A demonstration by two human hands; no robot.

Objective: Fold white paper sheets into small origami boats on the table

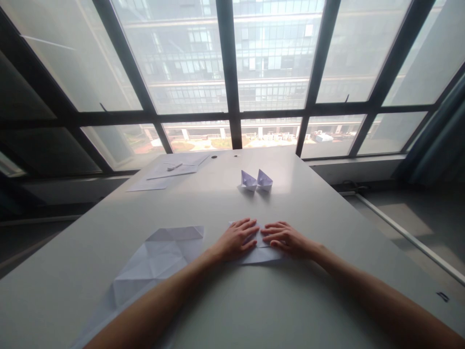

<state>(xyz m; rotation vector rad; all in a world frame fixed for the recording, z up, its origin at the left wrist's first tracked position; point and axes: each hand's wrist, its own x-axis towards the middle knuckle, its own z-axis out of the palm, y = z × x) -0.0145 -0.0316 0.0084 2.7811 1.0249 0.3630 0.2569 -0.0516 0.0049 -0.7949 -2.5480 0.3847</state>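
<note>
A folded sheet of white paper (pixel 259 256) lies flat on the table in front of me, partly covered by both hands. My left hand (pixel 239 238) rests on its left part with the fingers stretched out. On the right part lies my right hand (pixel 285 237), its fingers also extended and pointing left. The fingertips of the two hands are close together over the paper's middle. Beyond them stand two small folded paper boats (pixel 249 181), side by side. Left of my left hand is a larger creased sheet (pixel 156 259), partly hidden under my left forearm.
Flat paper sheets (pixel 154 182) lie at the table's far left, with a small white object (pixel 175 167) on top. The white table (pixel 203 203) reaches toward a large window with dark frames (pixel 232 116). A small dark item (pixel 442 296) sits near the right edge.
</note>
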